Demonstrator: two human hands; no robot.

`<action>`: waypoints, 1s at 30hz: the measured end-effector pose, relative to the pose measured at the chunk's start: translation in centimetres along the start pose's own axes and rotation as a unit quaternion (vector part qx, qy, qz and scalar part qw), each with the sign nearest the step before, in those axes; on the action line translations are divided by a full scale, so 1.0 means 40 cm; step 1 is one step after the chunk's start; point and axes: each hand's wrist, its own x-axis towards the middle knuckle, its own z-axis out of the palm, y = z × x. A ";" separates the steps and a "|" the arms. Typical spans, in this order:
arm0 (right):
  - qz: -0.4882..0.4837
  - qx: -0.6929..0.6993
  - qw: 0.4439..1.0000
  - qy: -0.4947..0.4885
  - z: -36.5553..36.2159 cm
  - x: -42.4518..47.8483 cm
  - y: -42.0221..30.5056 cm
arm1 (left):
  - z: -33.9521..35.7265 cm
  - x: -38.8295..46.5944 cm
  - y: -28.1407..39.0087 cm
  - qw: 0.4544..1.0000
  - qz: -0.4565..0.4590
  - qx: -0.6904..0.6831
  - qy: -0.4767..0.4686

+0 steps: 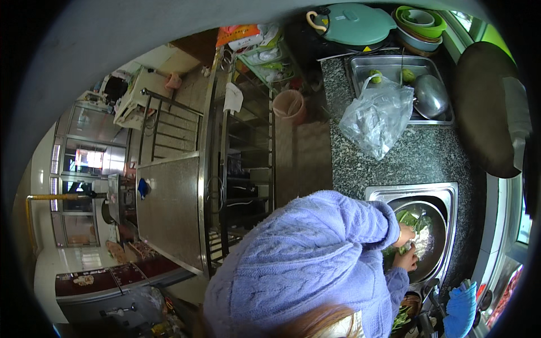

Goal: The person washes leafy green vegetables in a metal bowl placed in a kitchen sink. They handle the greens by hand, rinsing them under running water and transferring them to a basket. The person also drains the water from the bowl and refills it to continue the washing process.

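Observation:
Over a round metal basin [442, 236] set in the steel sink [453, 198], my two hands are close together. My left hand [406, 235], with a gold-coloured bracelet at its wrist, reaches in among leafy greens [406, 217]. Its fingertips are partly hidden, so its grip is unclear. Just below in the picture, my right hand [406, 258] has curled fingers around some of the greens. Bright white glare or splashing water [422, 241] shows beside the fingers. Lavender knitted sleeves [378, 224] cover both arms, and the sweater hides part of the basin's near side.
A clear plastic bag [376, 122] lies partly on the speckled stone counter [359, 169] and partly over a steel tray [422, 61]. An upturned metal bowl [431, 96] is in the tray. A blue cloth [460, 308] hangs near the sink. A dark wok [482, 110] rises by the window.

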 end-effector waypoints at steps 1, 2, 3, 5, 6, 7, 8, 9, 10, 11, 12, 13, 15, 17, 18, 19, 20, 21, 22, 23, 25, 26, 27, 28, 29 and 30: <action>0.038 -0.009 0.999 -0.021 -0.022 0.007 -0.005 | 0.019 0.011 -0.006 1.000 0.010 -0.004 0.009; 0.085 -0.019 0.996 -0.037 -0.038 0.008 -0.005 | 0.016 0.011 0.000 1.000 0.012 -0.005 0.009; 0.078 -0.044 0.994 -0.060 -0.045 0.004 -0.021 | 0.010 0.010 0.004 1.000 0.015 -0.005 0.009; -0.075 -0.165 0.979 -0.091 0.068 0.044 0.034 | 0.023 0.018 -0.001 1.000 0.025 -0.016 0.004; -0.164 -0.204 0.963 -0.059 0.077 0.039 0.039 | 0.029 0.019 -0.006 0.999 0.028 -0.017 0.010; -0.130 -0.177 0.974 -0.055 0.050 0.031 0.019 | 0.030 0.015 -0.018 0.999 0.023 -0.017 0.021; -0.095 -0.151 0.983 -0.051 0.006 0.024 0.005 | 0.026 0.002 -0.019 0.999 0.014 -0.018 0.022; -0.056 -0.123 0.990 -0.045 -0.024 0.020 -0.010 | 0.011 -0.015 -0.010 1.000 0.009 -0.017 0.023; -0.029 -0.115 0.993 0.012 0.009 0.032 0.020 | 0.000 -0.022 0.003 1.000 0.013 -0.015 0.022; -0.061 -0.068 0.996 -0.015 0.041 0.052 0.036 | -0.008 -0.022 0.004 0.999 0.013 -0.019 0.026; -0.093 -0.020 0.995 -0.041 0.068 0.068 0.041 | -0.014 -0.021 -0.001 0.999 0.013 -0.023 0.030; -0.127 0.026 0.989 -0.069 0.092 0.068 0.039 | -0.019 -0.021 -0.007 0.999 0.011 -0.031 0.035; -0.161 0.218 0.962 -0.024 0.114 0.054 0.026 | -0.034 -0.025 -0.014 0.998 0.004 -0.038 0.047; -0.150 0.379 0.906 -0.111 0.050 0.066 0.025 | -0.050 -0.023 -0.006 0.997 0.001 -0.047 0.064; -0.136 0.403 0.901 -0.086 -0.005 0.038 0.010 | -0.047 -0.020 -0.011 0.994 0.004 -0.071 0.087; -0.177 0.415 0.891 -0.053 -0.047 0.019 0.018 | -0.044 -0.018 -0.014 0.992 0.017 -0.073 0.104; -0.218 0.425 0.878 -0.019 -0.083 0.002 0.032 | -0.043 -0.015 -0.018 0.989 0.030 -0.073 0.122; -0.259 0.436 0.862 0.014 -0.124 -0.015 0.037 | -0.046 -0.013 -0.020 0.987 0.041 -0.072 0.139; -0.244 0.456 0.856 0.005 -0.186 -0.053 0.026 | -0.057 -0.016 -0.016 0.987 0.029 -0.085 0.133; -0.230 0.475 0.849 -0.005 -0.248 -0.094 0.013 | -0.063 -0.011 -0.021 0.989 0.011 -0.079 0.125; -0.219 0.481 0.849 0.013 -0.323 -0.152 0.026 | -0.061 0.007 -0.023 0.993 -0.015 -0.066 0.097; -0.223 0.460 0.858 0.041 -0.333 -0.161 0.060 | -0.064 0.012 -0.026 0.996 -0.013 -0.016 0.087; -0.210 0.453 0.865 0.047 -0.361 -0.185 0.086 | -0.055 0.029 -0.028 0.995 -0.013 0.002 0.099; -0.207 0.400 0.890 0.069 -0.383 -0.201 0.103 | -0.041 0.052 -0.040 0.993 -0.019 0.018 0.114; -0.205 0.346 0.911 0.092 -0.404 -0.218 0.118 | -0.033 0.065 -0.046 0.991 -0.026 0.034 0.129; -0.187 0.297 0.930 0.111 -0.427 -0.252 0.138 | -0.047 0.069 -0.026 0.990 -0.025 0.054 0.131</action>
